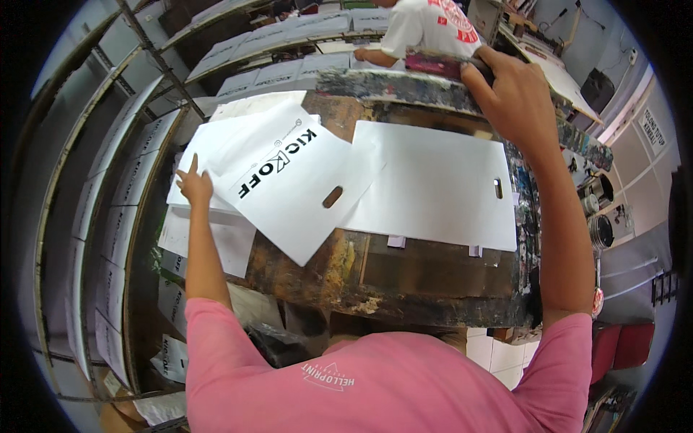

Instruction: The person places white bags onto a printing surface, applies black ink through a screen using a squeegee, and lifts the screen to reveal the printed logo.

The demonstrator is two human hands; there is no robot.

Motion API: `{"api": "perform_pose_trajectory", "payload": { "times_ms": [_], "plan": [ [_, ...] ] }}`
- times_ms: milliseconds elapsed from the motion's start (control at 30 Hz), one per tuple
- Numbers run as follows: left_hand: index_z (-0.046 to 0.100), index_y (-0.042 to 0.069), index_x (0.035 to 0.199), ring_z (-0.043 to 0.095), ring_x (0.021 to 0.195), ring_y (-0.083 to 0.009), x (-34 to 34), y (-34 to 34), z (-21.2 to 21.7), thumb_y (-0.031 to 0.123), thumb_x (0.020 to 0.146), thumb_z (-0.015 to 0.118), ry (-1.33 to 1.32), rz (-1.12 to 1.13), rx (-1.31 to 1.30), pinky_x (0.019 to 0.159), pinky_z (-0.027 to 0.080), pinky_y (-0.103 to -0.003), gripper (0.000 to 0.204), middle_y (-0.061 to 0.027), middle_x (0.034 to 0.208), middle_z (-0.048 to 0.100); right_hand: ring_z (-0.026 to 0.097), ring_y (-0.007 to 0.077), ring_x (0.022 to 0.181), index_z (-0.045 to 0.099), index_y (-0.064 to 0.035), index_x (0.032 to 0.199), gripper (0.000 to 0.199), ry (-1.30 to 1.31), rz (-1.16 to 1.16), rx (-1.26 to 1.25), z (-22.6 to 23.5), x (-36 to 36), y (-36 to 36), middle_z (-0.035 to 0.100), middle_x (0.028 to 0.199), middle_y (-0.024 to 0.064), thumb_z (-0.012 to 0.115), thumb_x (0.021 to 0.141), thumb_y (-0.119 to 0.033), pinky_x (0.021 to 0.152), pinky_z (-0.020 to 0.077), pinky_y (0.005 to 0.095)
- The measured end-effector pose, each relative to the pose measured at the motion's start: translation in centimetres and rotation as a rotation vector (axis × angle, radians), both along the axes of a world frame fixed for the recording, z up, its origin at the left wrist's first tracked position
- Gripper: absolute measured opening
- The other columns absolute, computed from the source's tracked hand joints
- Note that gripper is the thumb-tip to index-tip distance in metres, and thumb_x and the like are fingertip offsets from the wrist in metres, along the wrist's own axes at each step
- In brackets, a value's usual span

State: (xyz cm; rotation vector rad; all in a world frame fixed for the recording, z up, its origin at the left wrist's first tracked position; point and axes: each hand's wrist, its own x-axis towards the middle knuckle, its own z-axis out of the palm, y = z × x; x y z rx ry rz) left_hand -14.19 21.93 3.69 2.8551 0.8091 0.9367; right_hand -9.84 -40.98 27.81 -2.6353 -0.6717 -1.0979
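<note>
My left hand (195,187) is open, index finger stretched out, over a pile of white bags (189,155) at the left. Beside its thumb is the edge of a white bag with black printing (292,184). This printed bag lies at a slant and has an oval handle hole. Its right corner overlaps a blank white bag (440,180) lying flat on the stained work table (339,278). At the far right, my right hand (512,94) is closed around the end of a maroon-stained squeegee (440,65), above an ink-covered frame edge (393,88). The fingertips are partly hidden.
Racks (123,216) with printed white bags stand along the left, and more shelves (281,43) run across the back. A co-worker in a white shirt (433,29) stands beyond the table. Cans (599,231) are at the right, near a red seat (632,346).
</note>
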Motion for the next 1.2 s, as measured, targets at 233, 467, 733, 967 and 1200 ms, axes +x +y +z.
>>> {"api": "perform_pose_trajectory", "payload": {
  "times_ms": [233, 467, 733, 967, 1200],
  "plan": [
    [0.013, 0.006, 0.166, 0.042, 0.148, -0.0358, -9.2, -35.7, 4.9, 0.074, 0.092, 0.060, -0.095, -1.431, -1.635, 0.124, 0.029, -0.051, 0.111, -0.0225, 0.159, 0.045, 0.060, 0.0362, 0.107, 0.043, -0.0008, 0.154, 0.077, 0.170, -0.001, -0.124, -7.4, -5.3, -0.9, 0.063, 0.115, 0.0204, 0.065, 0.093, -0.042, 0.089, 0.0439, 0.0491],
    [0.027, 0.000, 0.158, 0.053, 0.136, -0.0382, -14.6, -38.1, -6.7, 0.086, 0.094, 0.033, -0.034, -0.672, -2.401, 0.119, 0.038, -0.057, 0.107, -0.0249, 0.147, 0.050, 0.066, 0.0389, 0.095, 0.071, -0.0074, 0.103, 0.036, 0.756, 0.195, -0.048, -21.2, -11.8, -3.1, 0.071, 0.095, 0.0153, 0.072, 0.092, -0.042, 0.083, 0.0518, 0.0512],
    [0.025, -0.002, 0.158, 0.052, 0.137, -0.0385, -15.0, -38.4, -9.8, 0.082, 0.097, 0.030, -0.010, -0.597, -2.326, 0.119, 0.039, -0.058, 0.104, -0.0258, 0.151, 0.047, 0.063, 0.0310, 0.099, 0.069, -0.0087, 0.119, 0.046, 0.598, 0.140, -0.152, -27.6, -7.7, -2.1, 0.065, 0.104, 0.0085, 0.081, 0.082, -0.032, 0.078, 0.0560, 0.0430],
    [0.017, 0.004, 0.163, 0.045, 0.145, -0.0408, -15.5, -37.5, -10.7, 0.086, 0.094, 0.030, 0.099, -0.616, -2.303, 0.119, 0.036, -0.063, 0.108, -0.0232, 0.161, 0.037, 0.065, 0.0334, 0.096, 0.068, -0.0117, 0.108, 0.034, 0.420, 0.123, -0.132, -29.9, 10.8, -2.3, 0.064, 0.101, 0.0096, 0.076, 0.088, -0.039, 0.075, 0.0562, 0.0481],
    [0.022, 0.005, 0.162, 0.048, 0.143, -0.0384, -15.4, -37.5, -10.9, 0.085, 0.093, 0.037, 0.024, -0.663, -2.289, 0.120, 0.037, -0.063, 0.107, -0.0215, 0.158, 0.043, 0.067, 0.0342, 0.099, 0.069, -0.0115, 0.105, 0.043, 0.363, 0.100, -0.172, -29.5, 22.4, -2.2, 0.068, 0.101, 0.0113, 0.067, 0.093, -0.053, 0.078, 0.0565, 0.0502]
  ]
}}
